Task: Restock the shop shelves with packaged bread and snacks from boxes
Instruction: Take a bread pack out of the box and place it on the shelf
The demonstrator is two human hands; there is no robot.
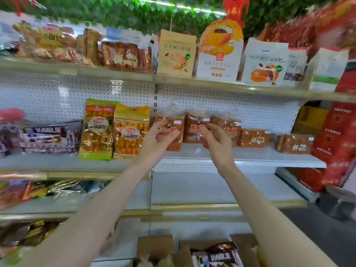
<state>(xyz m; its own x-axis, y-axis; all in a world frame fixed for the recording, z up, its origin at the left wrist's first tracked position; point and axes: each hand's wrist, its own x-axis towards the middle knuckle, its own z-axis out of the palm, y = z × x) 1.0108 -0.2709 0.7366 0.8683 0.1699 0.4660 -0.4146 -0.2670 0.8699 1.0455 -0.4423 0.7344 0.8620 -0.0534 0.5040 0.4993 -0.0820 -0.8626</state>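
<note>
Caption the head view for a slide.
Left hand and right hand at bagged bread loaves on the middle shelf; cardboard box below.

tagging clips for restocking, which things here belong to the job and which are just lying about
Job: bread packs, middle shelf, box, snack pack, left hand, right hand.
Lying about: leaves, red ornament, red cartons.

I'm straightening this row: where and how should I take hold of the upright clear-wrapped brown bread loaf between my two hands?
Probably grip the crinkled clear wrap topping the upright clear-wrapped brown bread loaf, coming from the front and above: neighbouring loaves stand close on both sides.
</note>
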